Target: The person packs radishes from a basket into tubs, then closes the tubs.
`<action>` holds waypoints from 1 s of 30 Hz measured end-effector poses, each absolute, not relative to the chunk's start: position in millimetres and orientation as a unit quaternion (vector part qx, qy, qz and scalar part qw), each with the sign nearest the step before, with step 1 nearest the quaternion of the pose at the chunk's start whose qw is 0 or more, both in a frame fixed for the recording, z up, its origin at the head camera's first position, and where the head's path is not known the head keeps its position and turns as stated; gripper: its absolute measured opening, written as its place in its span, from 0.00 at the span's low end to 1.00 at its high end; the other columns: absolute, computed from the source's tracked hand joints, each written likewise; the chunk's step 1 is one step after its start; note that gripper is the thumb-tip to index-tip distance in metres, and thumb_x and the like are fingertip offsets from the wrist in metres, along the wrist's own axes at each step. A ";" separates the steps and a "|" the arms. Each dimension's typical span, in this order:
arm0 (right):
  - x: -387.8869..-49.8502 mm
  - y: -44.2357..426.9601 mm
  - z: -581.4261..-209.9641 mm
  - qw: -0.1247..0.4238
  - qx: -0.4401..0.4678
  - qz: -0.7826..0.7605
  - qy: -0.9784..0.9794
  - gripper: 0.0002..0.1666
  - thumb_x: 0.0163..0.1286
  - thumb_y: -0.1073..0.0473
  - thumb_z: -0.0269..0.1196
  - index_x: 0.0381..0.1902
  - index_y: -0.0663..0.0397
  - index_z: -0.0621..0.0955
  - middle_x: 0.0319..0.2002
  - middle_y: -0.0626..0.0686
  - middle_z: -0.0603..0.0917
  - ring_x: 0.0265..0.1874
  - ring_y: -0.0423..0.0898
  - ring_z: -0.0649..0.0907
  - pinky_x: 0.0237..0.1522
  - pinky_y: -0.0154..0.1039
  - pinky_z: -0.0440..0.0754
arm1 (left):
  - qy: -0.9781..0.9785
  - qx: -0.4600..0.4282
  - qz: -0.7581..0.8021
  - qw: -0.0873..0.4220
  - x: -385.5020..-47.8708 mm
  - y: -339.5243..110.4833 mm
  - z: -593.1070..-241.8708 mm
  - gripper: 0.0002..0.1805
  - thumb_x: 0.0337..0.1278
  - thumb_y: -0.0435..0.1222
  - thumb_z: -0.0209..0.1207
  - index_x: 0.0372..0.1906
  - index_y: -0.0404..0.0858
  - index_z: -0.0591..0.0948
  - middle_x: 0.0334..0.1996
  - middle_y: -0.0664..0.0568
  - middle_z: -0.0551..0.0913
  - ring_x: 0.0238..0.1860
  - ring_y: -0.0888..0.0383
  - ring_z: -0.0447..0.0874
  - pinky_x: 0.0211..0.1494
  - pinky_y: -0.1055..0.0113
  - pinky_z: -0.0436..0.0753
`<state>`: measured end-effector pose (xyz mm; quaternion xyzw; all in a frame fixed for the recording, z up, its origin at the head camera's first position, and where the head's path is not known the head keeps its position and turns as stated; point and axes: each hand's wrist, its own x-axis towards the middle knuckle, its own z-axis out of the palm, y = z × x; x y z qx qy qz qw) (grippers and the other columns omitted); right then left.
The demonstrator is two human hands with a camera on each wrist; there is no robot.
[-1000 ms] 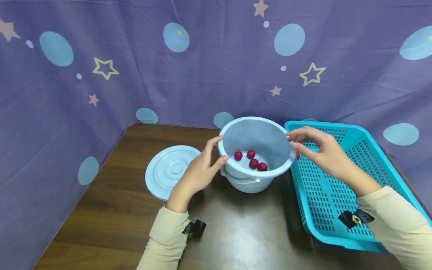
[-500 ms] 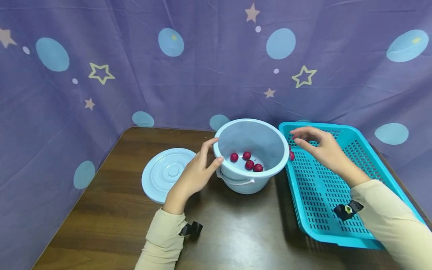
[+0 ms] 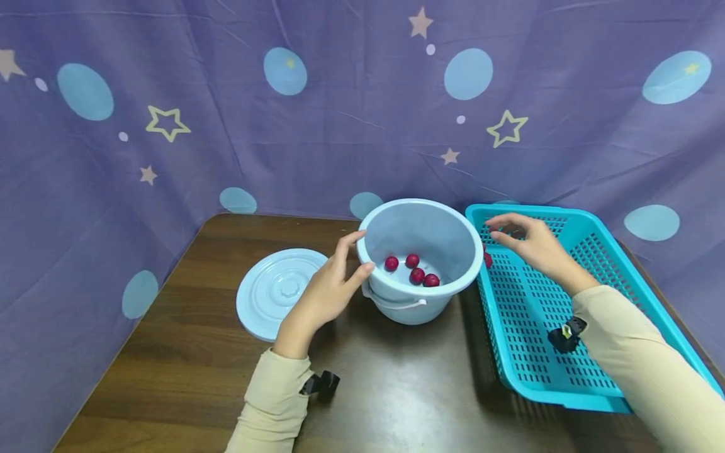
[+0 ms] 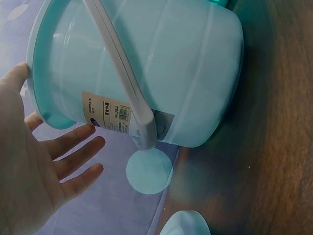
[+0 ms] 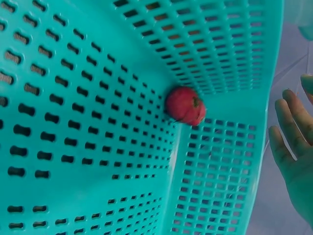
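Observation:
A light blue bucket (image 3: 410, 308) stands upright on the table, with several small red radishes (image 3: 416, 275) on its floor. My left hand (image 3: 325, 289) touches its left rim with thumb and index finger; in the left wrist view the other fingers reach loosely beside the bucket's label (image 4: 106, 111). Above the far left part of a turquoise basket (image 3: 527, 302) hovers my right hand (image 3: 529, 242), fingers slightly bent. Nothing shows in it, though its thumb is partly cut off in the right wrist view. Red radish (image 5: 185, 106) lies in a basket corner, partly hidden by the bucket in the head view.
A light blue round lid (image 3: 277, 292) lies on the wooden table (image 3: 187, 340), left of the bucket. Behind the table hangs a purple patterned cloth (image 3: 340, 126). The bucket's white handle (image 3: 404, 306) hangs down at its front.
My right hand has left the bucket's right rim and moved over the basket. My left hand stays at the left rim. The view has shifted slightly.

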<state>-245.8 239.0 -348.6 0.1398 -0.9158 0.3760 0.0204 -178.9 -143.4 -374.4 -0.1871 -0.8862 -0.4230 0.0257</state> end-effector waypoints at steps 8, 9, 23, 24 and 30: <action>-258.6 246.3 -363.1 -0.009 0.147 0.364 -0.920 0.21 0.73 0.56 0.62 0.59 0.60 0.79 0.58 0.61 0.79 0.50 0.58 0.81 0.48 0.57 0.78 | -0.886 -0.191 -0.421 0.030 -179.6 -143.5 -374.3 0.34 0.71 0.62 0.44 0.76 0.60 0.51 0.67 0.41 0.69 0.64 0.45 0.71 0.58 0.41 0.73; -260.0 247.7 -364.7 -0.019 0.149 0.361 -0.921 0.21 0.73 0.56 0.62 0.59 0.60 0.79 0.58 0.62 0.79 0.50 0.59 0.80 0.48 0.57 0.78 | -0.886 -0.191 -0.421 0.029 -179.6 -143.5 -374.4 0.34 0.71 0.62 0.44 0.76 0.60 0.51 0.67 0.41 0.69 0.64 0.45 0.72 0.58 0.41 0.73; -278.0 258.4 -381.7 -0.127 0.161 0.338 -0.919 0.22 0.65 0.67 0.67 0.57 0.65 0.79 0.54 0.68 0.77 0.49 0.64 0.81 0.46 0.58 0.81 | -0.887 -0.186 -0.422 0.030 -177.9 -143.2 -374.0 0.35 0.70 0.64 0.43 0.76 0.60 0.52 0.65 0.43 0.70 0.63 0.45 0.73 0.58 0.41 0.73; -278.8 258.3 -382.9 -0.128 0.164 0.339 -0.917 0.22 0.64 0.68 0.67 0.57 0.65 0.79 0.53 0.69 0.77 0.49 0.64 0.81 0.46 0.58 0.81 | -0.887 -0.187 -0.422 0.031 -177.9 -143.1 -374.0 0.35 0.70 0.63 0.43 0.76 0.59 0.52 0.65 0.43 0.71 0.63 0.45 0.73 0.58 0.42 0.73; -283.5 255.2 -389.3 -0.133 0.176 0.330 -0.918 0.24 0.62 0.71 0.68 0.56 0.67 0.79 0.51 0.69 0.77 0.46 0.64 0.83 0.45 0.55 0.82 | -0.886 -0.187 -0.423 0.031 -178.2 -143.4 -372.7 0.35 0.70 0.64 0.43 0.76 0.60 0.51 0.64 0.45 0.71 0.61 0.46 0.74 0.57 0.42 0.74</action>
